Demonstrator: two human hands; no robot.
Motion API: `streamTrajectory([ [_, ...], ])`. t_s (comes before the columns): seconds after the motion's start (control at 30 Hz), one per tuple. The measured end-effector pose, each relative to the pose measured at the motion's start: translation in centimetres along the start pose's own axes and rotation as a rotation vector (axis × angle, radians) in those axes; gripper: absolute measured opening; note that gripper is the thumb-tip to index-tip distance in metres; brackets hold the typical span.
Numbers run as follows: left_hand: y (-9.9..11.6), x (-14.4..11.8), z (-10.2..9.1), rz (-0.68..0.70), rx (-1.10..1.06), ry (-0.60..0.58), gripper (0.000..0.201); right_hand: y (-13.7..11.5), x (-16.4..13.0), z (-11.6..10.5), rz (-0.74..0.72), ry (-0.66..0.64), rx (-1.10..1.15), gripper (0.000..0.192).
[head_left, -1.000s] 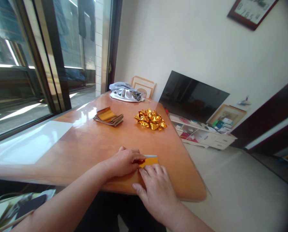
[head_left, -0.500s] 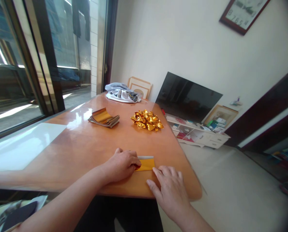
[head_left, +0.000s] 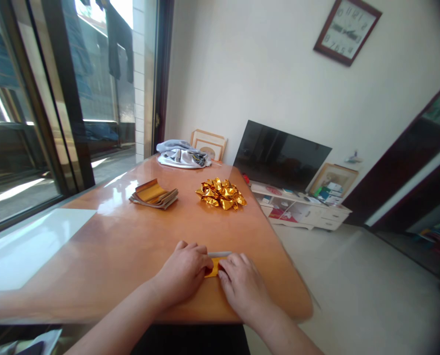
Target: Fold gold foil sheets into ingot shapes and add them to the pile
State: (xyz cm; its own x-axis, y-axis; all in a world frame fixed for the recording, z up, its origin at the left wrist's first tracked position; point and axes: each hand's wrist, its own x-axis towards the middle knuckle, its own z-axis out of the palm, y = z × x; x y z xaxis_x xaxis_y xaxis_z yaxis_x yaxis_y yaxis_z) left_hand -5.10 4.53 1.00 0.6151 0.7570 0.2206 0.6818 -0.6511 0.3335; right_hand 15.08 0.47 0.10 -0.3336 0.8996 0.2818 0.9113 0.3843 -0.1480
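Observation:
A small folded gold paper [head_left: 213,268] with a white upper edge lies near the front edge of the wooden table [head_left: 131,241]. My left hand [head_left: 185,273] presses down on its left part. My right hand [head_left: 242,286] lies over its right part, fingers flat, so only a narrow strip of gold shows between the two hands. Farther back on the table sit a stack of gold sheets [head_left: 153,194] and a heap of folded gold foil pieces [head_left: 220,193].
A grey-white cloth bundle [head_left: 183,154] lies at the table's far end by framed pictures. A dark TV [head_left: 281,157] stands on a low white cabinet [head_left: 304,212] to the right. A sliding glass door runs along the left. A clock [head_left: 347,29] hangs on the wall.
My right hand slid left over the gold paper and now covers most of it. My left hand stayed on the paper. The camera tilted upward.

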Motion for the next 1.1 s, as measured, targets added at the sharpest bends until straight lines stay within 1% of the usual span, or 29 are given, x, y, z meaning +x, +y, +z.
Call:
streamTrajectory([
  [0.1,-0.2,0.0,0.4,-0.002,-0.003,0.031,0.024,0.0,-0.1,0.1,0.027,-0.002,0.006,0.017],
  [0.27,-0.3,0.3,0.6,-0.026,-0.012,0.047,0.024,0.5,0.3,0.1,0.060,0.006,-0.001,0.017],
  [0.43,0.1,0.6,0.7,-0.070,-0.014,0.070,0.016,0.7,0.6,0.4,0.081,0.015,-0.013,0.023],
  [0.57,0.6,0.7,0.7,-0.131,0.044,0.112,0.015,0.7,0.9,0.4,0.104,-0.006,-0.019,0.024],
  [0.67,0.4,0.7,0.9,-0.195,0.047,0.144,0.028,0.8,1.0,0.4,0.120,-0.010,0.002,0.025],
  [0.77,-0.2,0.8,1.3,-0.233,0.030,0.142,0.040,0.9,1.1,0.5,0.131,-0.012,0.038,0.025],
  [0.9,-0.6,0.8,1.6,-0.220,0.015,0.122,0.038,1.2,1.0,0.9,0.149,0.004,0.097,0.020],
  [1.1,-0.3,0.8,1.4,-0.170,0.009,0.134,0.031,1.3,0.8,1.2,0.197,0.047,0.119,0.009],
])
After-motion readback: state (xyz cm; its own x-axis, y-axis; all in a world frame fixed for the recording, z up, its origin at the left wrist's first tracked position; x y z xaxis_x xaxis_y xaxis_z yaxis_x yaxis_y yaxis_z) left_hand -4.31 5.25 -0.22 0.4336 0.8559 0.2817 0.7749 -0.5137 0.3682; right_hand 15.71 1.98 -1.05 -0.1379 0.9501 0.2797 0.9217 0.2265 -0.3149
